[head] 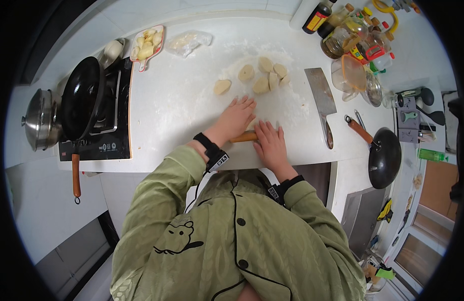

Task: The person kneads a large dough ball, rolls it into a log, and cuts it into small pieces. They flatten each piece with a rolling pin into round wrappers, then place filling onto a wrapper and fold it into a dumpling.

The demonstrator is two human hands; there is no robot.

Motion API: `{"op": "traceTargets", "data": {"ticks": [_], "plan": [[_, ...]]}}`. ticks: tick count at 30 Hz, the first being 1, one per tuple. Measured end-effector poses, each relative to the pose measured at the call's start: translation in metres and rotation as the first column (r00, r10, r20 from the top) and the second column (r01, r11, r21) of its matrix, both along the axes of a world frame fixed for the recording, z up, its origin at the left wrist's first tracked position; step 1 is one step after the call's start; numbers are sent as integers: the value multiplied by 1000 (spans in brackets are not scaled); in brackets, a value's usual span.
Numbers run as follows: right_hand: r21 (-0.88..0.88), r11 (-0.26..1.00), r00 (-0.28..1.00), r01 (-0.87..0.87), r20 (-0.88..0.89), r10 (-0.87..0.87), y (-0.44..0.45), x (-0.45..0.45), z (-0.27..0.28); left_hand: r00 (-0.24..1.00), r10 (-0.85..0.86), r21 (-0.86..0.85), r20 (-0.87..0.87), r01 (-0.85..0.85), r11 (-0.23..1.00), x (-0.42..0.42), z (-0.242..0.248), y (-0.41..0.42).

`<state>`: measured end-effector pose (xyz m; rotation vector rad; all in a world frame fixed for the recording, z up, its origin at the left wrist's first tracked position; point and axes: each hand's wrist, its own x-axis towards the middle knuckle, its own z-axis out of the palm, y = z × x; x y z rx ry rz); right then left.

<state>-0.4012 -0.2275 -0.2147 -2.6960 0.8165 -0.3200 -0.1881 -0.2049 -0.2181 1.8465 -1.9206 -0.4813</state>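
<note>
A wooden rolling pin [244, 137] lies near the counter's front edge. My right hand [270, 145] rests over its right end, fingers pointing away from me. Just beyond the pin, my left hand [235, 117] lies palm down with fingers stretched forward and to the right; whatever is under it is hidden. Ahead of my hands, several cut dough pieces sit on the floured counter. One dough piece [222, 87] lies apart at the left, another [246, 72] farther back, and a cluster [261, 85] to the right.
A cleaver [322, 101] lies at the right, before bottles [342, 35] and a plastic container [346, 73]. A small black pan [385, 158] is beyond it. An induction cooker [115, 145] with a wok [81, 99] stands left. Garlic fills a dish [142, 66] beside a plastic bag [188, 43].
</note>
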Motion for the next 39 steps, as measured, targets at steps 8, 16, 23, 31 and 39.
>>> {"op": "traceTargets", "data": {"ticks": [8, 16, 23, 31, 39], "plan": [[53, 999, 999, 5, 41, -7, 16, -16, -9, 943, 19, 64, 333, -43, 997, -15, -9, 1], [18, 1000, 998, 15, 57, -16, 20, -20, -4, 961, -32, 23, 276, 26, 999, -11, 4, -1], [3, 1000, 1000, 11, 7, -11, 16, -15, 0, 974, 171, 69, -149, -162, 984, 19, 10, -5], [-129, 975, 973, 179, -123, -195, -13, 46, -4, 934, 289, 298, -211, -221, 929, 4, 20, 0], [-142, 855, 867, 498, 74, -493, -51, 123, -12, 972, 164, 282, -170, -112, 953, 33, 12, -19]]}}
